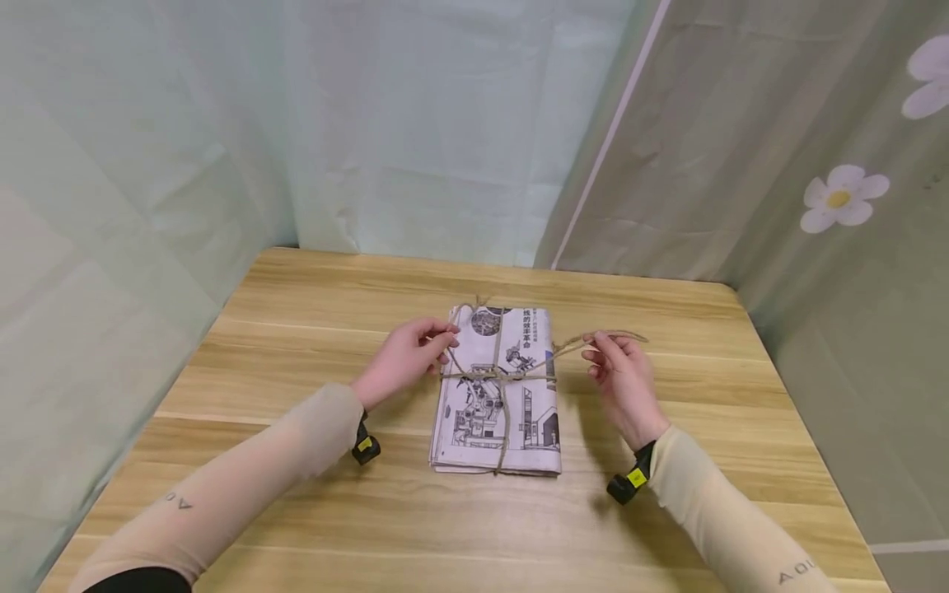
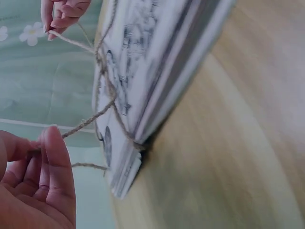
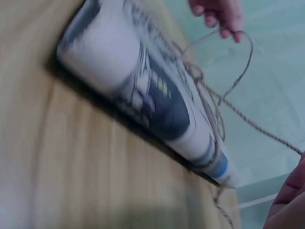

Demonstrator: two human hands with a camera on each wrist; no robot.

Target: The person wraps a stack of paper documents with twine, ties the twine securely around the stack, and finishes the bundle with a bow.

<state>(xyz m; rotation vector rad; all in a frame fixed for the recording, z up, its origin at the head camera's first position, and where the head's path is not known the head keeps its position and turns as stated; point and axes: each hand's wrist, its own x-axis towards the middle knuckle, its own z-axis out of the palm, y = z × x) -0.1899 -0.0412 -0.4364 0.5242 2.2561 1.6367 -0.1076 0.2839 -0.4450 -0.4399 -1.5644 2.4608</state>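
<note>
Newspaper (image 1: pixel 482 424) headline (image 1: pixel 527 329) “线的效率革命” just beside crossing twine (image 1: pixel 507 420)

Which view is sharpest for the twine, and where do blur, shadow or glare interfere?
Head view: sharpest, twine readable across the newspapers, mild sheen on the near table, soft shadow beside the right hand; left wrist view: print smeared, table soft; right wrist view: print blurred too, dark shadow along the newspapers' lower edge.

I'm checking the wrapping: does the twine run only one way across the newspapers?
No, the twine crosses itself on top of the newspapers, running both lengthwise and widthwise.
</note>
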